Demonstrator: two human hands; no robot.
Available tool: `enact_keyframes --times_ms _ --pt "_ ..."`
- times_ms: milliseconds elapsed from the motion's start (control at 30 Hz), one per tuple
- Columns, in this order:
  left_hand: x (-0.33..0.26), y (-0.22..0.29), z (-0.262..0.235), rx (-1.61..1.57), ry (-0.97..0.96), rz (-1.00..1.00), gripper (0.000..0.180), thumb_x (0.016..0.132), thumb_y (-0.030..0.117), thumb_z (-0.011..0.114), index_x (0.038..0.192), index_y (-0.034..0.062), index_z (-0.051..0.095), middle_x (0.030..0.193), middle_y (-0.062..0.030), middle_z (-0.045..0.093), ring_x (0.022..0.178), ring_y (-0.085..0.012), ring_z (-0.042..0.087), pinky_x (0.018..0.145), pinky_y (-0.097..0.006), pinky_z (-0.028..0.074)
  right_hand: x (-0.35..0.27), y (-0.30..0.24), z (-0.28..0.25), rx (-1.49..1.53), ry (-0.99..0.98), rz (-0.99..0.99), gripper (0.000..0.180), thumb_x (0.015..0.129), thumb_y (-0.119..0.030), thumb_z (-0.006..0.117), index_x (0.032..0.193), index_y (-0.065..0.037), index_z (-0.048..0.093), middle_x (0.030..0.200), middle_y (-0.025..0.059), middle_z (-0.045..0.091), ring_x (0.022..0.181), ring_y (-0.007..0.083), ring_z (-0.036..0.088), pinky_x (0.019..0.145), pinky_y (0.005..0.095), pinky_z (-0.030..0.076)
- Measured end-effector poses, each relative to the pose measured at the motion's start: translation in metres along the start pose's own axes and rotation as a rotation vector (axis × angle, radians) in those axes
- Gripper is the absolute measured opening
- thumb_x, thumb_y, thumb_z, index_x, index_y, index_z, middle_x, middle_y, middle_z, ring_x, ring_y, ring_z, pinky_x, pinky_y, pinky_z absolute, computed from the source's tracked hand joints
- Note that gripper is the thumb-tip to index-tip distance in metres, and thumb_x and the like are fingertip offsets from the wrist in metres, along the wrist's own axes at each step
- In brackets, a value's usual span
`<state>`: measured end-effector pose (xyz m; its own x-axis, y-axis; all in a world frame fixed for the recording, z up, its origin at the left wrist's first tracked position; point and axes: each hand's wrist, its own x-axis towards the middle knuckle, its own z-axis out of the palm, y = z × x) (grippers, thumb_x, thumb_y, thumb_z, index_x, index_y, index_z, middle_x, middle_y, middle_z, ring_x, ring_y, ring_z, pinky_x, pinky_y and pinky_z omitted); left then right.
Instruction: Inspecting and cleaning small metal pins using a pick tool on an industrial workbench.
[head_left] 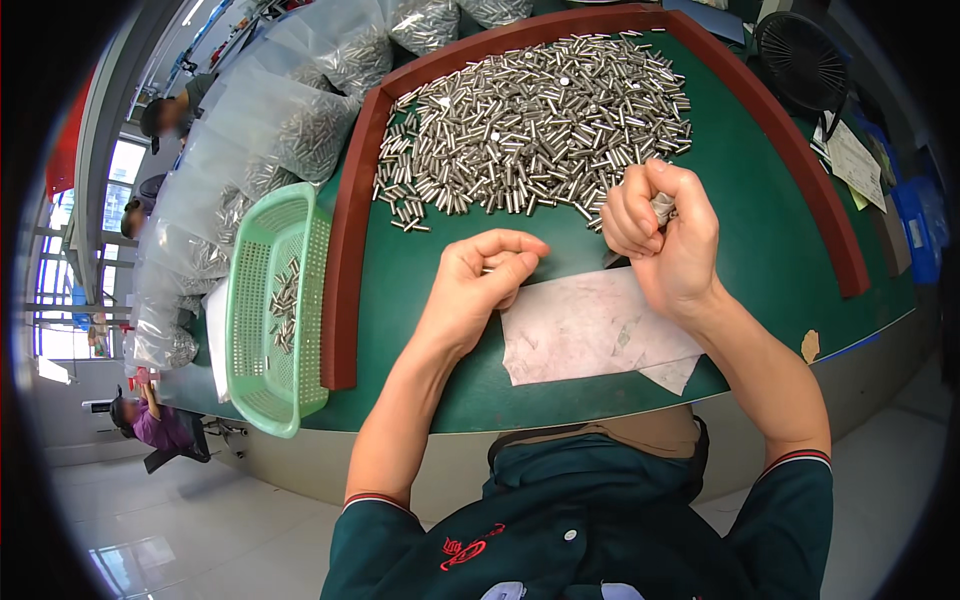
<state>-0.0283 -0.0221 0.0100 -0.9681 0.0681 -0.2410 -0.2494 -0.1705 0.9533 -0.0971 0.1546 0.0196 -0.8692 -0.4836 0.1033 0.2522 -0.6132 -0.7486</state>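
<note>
A wide heap of small metal pins [540, 120] lies on the green table [760, 240]. My left hand [482, 275] is closed just below the heap, thumb against the curled fingers, with a small shiny pin end showing between them. My right hand [668, 235] is curled at the heap's lower right edge, held above the table. Silvery metal pins show inside its fingers, mostly hidden by them. Under and between the hands lies a stained whitish cloth [585, 335], flat on the table. A dark bit beside my right wrist is too covered to name.
Dark red wooden bars [352, 250] frame the heap on three sides. Left of them stands a green plastic basket [245, 330] holding some pins. Clear bags [310, 140] full of pins line the far left. A black fan [800, 55] and papers [855, 165] sit right. Several people are at left.
</note>
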Motion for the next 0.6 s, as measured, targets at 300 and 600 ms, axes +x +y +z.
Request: enact_keyframes --times_ms 300,600 --pt "-0.065 0.009 -0.019 -0.285 0.134 0.064 0.009 0.08 0.002 0.054 0.087 -0.0028 0.056 0.053 0.006 0.038 0.044 -0.002 0.025 0.04 -0.019 0.017 0.0 -0.003 0.001 0.029 0.063 0.039 0.038 0.086 -0.024 0.03 0.051 -0.011 0.03 0.041 -0.0032 0.023 0.04 0.0074 0.018 0.04 0.0239 0.017" --pt "-0.236 -0.024 -0.061 0.038 1.005 0.072 0.007 0.078 0.0 0.054 0.083 -0.0036 0.056 0.053 0.0069 0.038 0.044 -0.0014 0.027 0.042 -0.018 0.017 0.002 0.01 0.012 0.11 -0.045 0.088 0.037 0.087 -0.022 0.032 0.052 -0.011 0.03 0.044 -0.0028 0.024 0.042 0.0078 0.019 0.041 0.0242 0.018"
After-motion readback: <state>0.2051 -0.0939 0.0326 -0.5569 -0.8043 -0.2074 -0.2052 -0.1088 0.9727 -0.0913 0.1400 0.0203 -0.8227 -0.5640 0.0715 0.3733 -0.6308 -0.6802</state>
